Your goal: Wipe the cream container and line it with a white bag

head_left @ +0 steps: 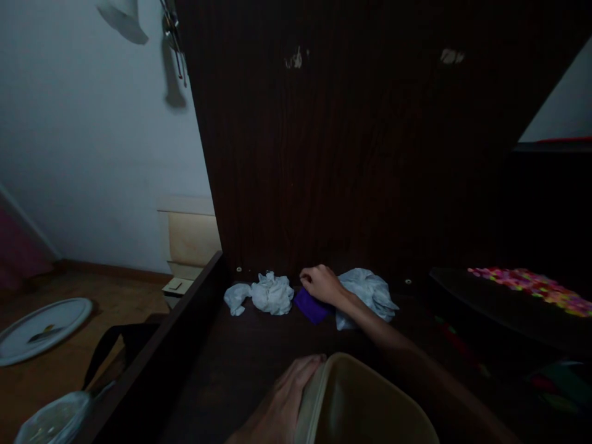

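My left hand (pixel 292 394) is curled over the near-left wall of a deep beige bin (pixel 379 394) with a rounded rim. The bin sits low in the view, and its lower part is cut off by the frame. My right hand (pixel 322 285) reaches across the dark wooden base with its fingers curled at the upper edge of a flat purple cloth-like piece (pixel 314 308). The fingertips are partly hidden. Just left of that hand lies a crumpled white plastic bag (pixel 272 293), beside a smaller white bundle (pixel 237 298). A larger pale plastic bag (pixel 367 291) lies behind my right wrist.
A tall dark wooden panel (pixel 342 154) rises behind the bags. The dark side board (pixel 157 345) borders the base on the left. Bright pink flower-like pieces (pixel 531 287) lie at right. On the floor are a white round lid-like object (pixel 46 330) and a lined bin (pixel 55 419).
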Tool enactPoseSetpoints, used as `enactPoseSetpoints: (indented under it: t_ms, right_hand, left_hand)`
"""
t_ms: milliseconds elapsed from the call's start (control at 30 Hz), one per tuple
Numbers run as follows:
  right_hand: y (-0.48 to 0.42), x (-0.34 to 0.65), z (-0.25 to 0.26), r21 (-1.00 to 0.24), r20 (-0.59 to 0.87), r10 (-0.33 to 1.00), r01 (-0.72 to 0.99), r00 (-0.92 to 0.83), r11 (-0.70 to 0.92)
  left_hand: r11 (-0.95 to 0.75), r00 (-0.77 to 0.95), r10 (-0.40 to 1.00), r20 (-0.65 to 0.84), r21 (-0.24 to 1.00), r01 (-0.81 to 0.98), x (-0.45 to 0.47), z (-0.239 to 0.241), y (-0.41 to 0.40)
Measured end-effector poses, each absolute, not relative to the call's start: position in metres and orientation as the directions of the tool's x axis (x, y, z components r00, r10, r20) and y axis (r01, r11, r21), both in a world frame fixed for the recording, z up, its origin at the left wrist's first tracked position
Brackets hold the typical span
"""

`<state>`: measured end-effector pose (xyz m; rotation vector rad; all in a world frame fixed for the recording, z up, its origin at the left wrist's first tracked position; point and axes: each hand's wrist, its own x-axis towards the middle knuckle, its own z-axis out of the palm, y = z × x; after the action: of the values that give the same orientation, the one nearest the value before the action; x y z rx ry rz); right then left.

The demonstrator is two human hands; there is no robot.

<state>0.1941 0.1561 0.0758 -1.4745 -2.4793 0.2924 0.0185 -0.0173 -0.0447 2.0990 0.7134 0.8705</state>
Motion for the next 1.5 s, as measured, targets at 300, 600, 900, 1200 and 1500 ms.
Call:
enactPoseSetpoints:
  t_ms: [300,600,900,1200,1500]
  right_hand:
    - [0.159,0.144,0.045,-0.283,0.099,0.690,0.645,-0.717,0.710]
    - [0.176,0.157,0.093,-0.538,0.401,0.744,0.520,-0.534,0.663]
    - [0.156,0.204,0.164,-0.736,0.579,0.790,0.289,-0.201,0.612]
    - [0.101,0.223,0.191,-0.834,0.491,0.867,0.243,-0.083,0.495]
    - [0.057,0.221,0.198,-0.952,0.295,0.937,0.025,-0.186,0.304]
  left_hand:
    - [-0.631,0.654,0.671,0.349,0.731,0.258,0.018,-0.041,-0.014]
    - [-0.476,0.586,0.771,0.251,0.837,0.268,0.016,-0.023,-0.012]
    - [-0.508,0.405,0.834,0.375,0.809,0.296,0.024,-0.007,-0.011]
    - [-0.416,0.312,0.903,0.297,0.788,0.454,0.025,0.004,-0.018]
    - [-0.434,0.342,0.900,0.271,0.642,0.632,0.002,0.033,-0.037]
